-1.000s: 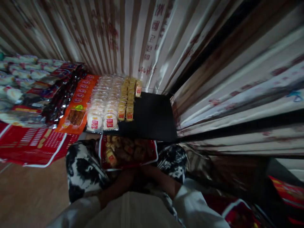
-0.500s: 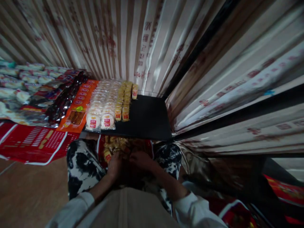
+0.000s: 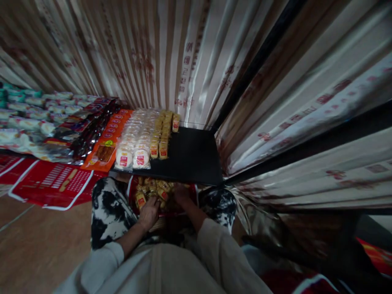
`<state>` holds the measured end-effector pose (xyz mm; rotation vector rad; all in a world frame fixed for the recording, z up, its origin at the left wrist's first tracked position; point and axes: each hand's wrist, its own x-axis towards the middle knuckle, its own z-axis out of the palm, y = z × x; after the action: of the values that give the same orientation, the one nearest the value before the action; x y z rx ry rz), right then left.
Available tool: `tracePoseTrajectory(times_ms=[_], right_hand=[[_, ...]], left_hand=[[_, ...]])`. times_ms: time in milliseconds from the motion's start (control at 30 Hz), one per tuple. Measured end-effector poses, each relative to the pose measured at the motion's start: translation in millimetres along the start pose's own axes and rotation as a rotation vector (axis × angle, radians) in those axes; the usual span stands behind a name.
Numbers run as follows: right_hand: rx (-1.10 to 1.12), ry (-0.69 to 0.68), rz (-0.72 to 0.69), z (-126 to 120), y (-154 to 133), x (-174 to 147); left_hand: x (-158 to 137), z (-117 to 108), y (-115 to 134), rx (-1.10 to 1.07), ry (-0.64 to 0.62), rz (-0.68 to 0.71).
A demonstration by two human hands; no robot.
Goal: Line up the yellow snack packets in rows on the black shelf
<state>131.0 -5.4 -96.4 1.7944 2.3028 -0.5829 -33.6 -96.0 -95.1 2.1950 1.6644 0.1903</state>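
Between my knees stands a red bag (image 3: 195,192) with white edging, holding a heap of small yellow-wrapped snack packs (image 3: 150,187). My left hand (image 3: 149,213) is at the near left of the heap, its fingers curled in against the packs. Whatever those fingers hold is too dark to make out. Deeper on the right side, my right hand (image 3: 181,193) reaches among the packs, and its fingers are hidden. On the black tabletop (image 3: 194,153) beyond, similar yellow packs (image 3: 163,148) stand in two rows, with one single pack (image 3: 175,122) at the back right.
Left of the yellow rows lie round white packaged cakes (image 3: 141,158), an orange snack bag (image 3: 105,152), dark glossy packets (image 3: 85,141) and several white packets (image 3: 23,122). A red printed bag (image 3: 65,183) hangs below them. Pleated curtains (image 3: 171,61) and dark bars (image 3: 245,94) enclose the far and right sides.
My right hand has moved forward and deeper into the bag, away from my left hand. More of the packs shows between the hands. The view has shifted slightly.
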Motion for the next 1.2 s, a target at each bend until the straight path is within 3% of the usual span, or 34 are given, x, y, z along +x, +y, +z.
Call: tracePoseTrajectory(times_ms=[200,333,400,500,633,733,867,1033,1100,1200], right_hand=[[0.034,0.128,-0.025,-18,5,-21],[0.173,0.24,-0.249,-40,1,-45],[0.2,0.254,-0.328,-50,-5,-57],[0.162,0.248,-0.31,-61,-14,-71],[0.164,0.265,-0.345,-63,-16,-80],[0.287,0.413,-0.36,-56,-10,-82],[0.609,0.576,-0.169,-43,-2,-78],[1.168,0.538,0.083,-35,2,-66],[1.339,0.513,0.109,-39,1,-64],[1.498,0.359,0.071,-47,-4,-66]], left_hand=[[4,-9,3,-0.263,0.13,-0.074],[24,-30,20,-0.782,0.265,-0.384],[33,-42,32,-1.148,0.223,-0.534],[38,-54,47,-1.434,0.144,-0.559],[35,-56,55,-1.441,0.14,-0.572],[35,-55,55,-1.492,0.204,-0.666],[38,-59,57,-1.568,0.26,-0.682],[37,-66,69,-1.627,0.257,-0.626],[36,-69,74,-1.659,0.264,-0.602],[34,-73,80,-1.724,0.244,-0.586]])
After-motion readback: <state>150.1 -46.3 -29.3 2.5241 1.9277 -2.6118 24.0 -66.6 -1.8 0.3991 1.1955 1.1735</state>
